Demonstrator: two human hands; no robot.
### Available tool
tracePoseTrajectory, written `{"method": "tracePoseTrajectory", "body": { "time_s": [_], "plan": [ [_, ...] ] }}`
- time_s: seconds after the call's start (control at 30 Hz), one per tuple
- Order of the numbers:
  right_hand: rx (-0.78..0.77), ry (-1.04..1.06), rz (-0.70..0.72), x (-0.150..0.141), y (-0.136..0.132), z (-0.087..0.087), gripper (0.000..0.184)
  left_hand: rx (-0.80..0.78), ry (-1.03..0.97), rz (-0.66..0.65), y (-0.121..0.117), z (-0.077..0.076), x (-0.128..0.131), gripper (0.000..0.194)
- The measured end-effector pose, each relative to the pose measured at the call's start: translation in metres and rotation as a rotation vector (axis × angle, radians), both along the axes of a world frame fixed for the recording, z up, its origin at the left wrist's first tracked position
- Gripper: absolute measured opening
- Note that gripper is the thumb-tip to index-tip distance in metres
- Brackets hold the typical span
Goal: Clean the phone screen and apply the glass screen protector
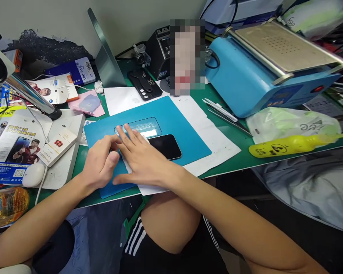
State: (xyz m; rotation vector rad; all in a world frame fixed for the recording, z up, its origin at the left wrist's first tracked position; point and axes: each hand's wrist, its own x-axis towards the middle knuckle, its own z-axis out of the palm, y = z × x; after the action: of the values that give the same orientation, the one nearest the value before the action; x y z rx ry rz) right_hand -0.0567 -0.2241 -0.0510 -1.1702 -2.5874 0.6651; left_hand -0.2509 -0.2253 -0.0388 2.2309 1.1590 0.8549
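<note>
One black phone (pixel 168 147) just beside right hand (pixel 141 160), toward mat's (pixel 190 142) right corner; right spread flat, left hand (pixel 101 161) curled, can't tell if gripping.

Smartphone (pixel 168 146): glossy, glass-like screen
Screen protector (pixel 144 125): transparent, glossy, smooth
Work mat (pixel 187 131): smooth, matt
Paper sheet (pixel 221 146): matt, creased
Blue machine (pixel 240 82): dull metal top
Squeeze bottle (pixel 297 144): glossy plastic
Plastic bag (pixel 293 123): thin, crinkled

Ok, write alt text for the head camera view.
A person's curled left hand and spread right hand sit close together over a blue mat bearing a dark-screened phone and a clear sheet. A blue machine and yellow bottle are at right on the cluttered green desk.
</note>
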Motion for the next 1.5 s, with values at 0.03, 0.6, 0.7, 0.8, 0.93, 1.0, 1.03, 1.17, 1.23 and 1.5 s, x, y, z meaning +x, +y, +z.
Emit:
{"method": "tracePoseTrajectory", "body": {
  "time_s": [0.03,0.6,0.7,0.8,0.93,1.0,1.03,1.17,1.23,1.5],
  "plan": [
    [0.015,0.006,0.009,0.002,-0.004,-0.001,0.121,0.006,0.001,-0.005,0.0,0.0,0.0,0.069],
    [-0.063,-0.183,-0.082,0.036,0.016,-0.008,0.125,0.058,-0.038,-0.039,-0.004,-0.008,0.007,0.063],
    [-0.061,-0.11,-0.008,0.008,0.016,-0.003,0.126,0.123,-0.097,-0.024,-0.003,-0.01,0.005,0.052],
    [-0.01,-0.035,0.072,-0.007,0.007,-0.001,0.123,0.24,-0.221,-0.108,-0.003,-0.01,0.006,0.036],
    [0.006,-0.049,0.113,0.007,-0.007,-0.003,0.128,0.348,-0.283,-0.209,-0.003,-0.009,0.006,0.028],
    [0.0,-0.088,0.079,0.027,-0.011,-0.007,0.126,0.355,-0.281,-0.201,-0.003,-0.009,0.006,0.028],
    [0.004,-0.109,0.052,0.038,-0.011,-0.01,0.124,0.356,-0.277,-0.199,-0.003,-0.009,0.006,0.028],
    [0.063,-0.173,-0.041,0.075,-0.004,-0.021,0.117,0.35,-0.26,-0.213,-0.004,-0.01,0.009,0.029],
    [0.047,-0.195,-0.054,0.08,0.004,-0.023,0.116,0.338,-0.241,-0.219,-0.004,-0.01,0.011,0.029],
    [-0.02,-0.036,-0.015,0.009,0.027,-0.01,0.122,0.242,-0.173,-0.108,0.0,-0.01,0.008,0.026]
  ]
}}
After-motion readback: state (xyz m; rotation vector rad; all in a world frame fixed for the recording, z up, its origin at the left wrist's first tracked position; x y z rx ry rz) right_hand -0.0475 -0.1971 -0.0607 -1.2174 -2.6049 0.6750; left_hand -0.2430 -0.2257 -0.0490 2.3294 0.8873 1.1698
